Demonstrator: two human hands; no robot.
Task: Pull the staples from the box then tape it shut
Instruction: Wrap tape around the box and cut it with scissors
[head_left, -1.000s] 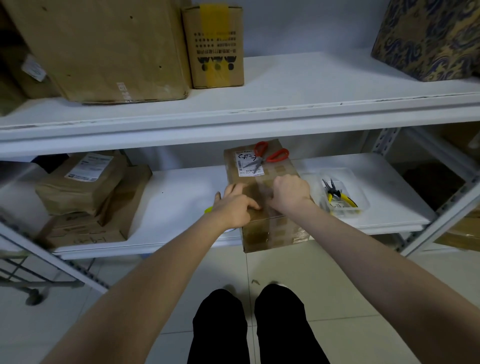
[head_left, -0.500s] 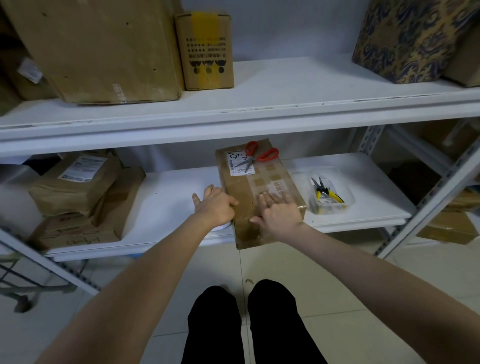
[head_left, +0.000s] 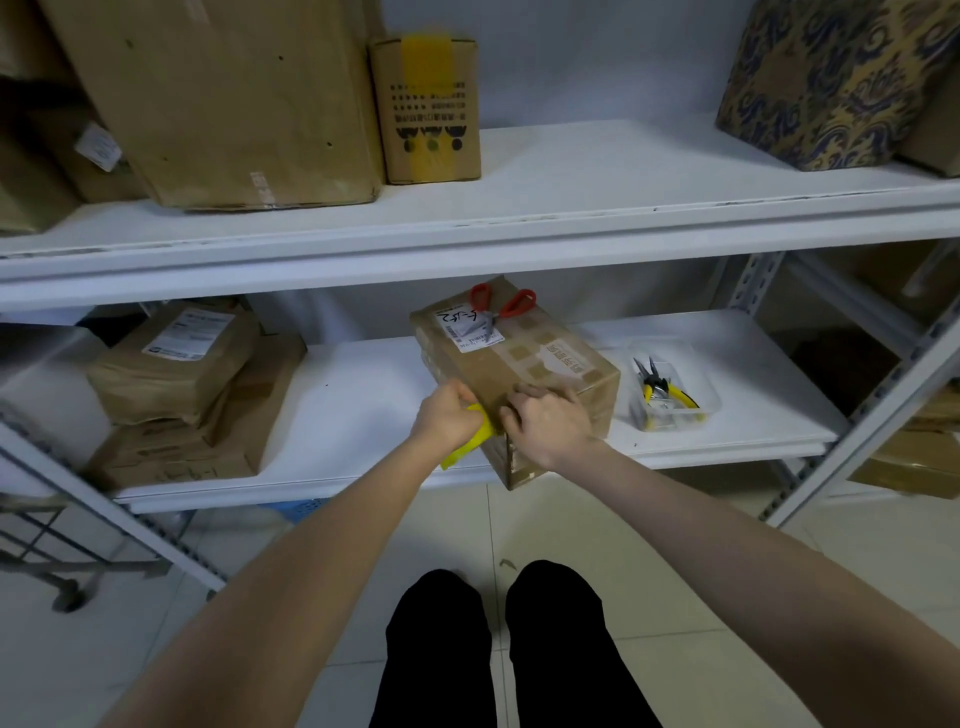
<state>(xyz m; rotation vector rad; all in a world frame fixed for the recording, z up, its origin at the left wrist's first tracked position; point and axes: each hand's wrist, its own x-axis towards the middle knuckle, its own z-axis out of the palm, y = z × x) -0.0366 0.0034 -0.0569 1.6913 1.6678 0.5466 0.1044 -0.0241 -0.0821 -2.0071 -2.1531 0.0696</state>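
A brown cardboard box (head_left: 558, 364) with a white label lies on the lower white shelf (head_left: 363, 395), its near end overhanging the front edge. Red-handled scissors (head_left: 500, 309) rest on its far top. My left hand (head_left: 441, 415) grips a yellow object (head_left: 470, 441), seemingly a tape dispenser, against the box's near left corner. My right hand (head_left: 548, 423) sits on the near top edge, fingers curled over the box. Tape and staples are too faint to make out.
A clear tray (head_left: 712, 404) holding yellow-handled pliers (head_left: 661, 388) stands right of the box. Stacked parcels (head_left: 171, 364) fill the shelf's left. The upper shelf (head_left: 571, 208) carries cartons and overhangs the work area. A metal upright (head_left: 883, 395) stands at right.
My left hand left the shelf beside the box and now grips the yellow object at the box's corner. My right hand went from lying flat on top to curled at the near edge.
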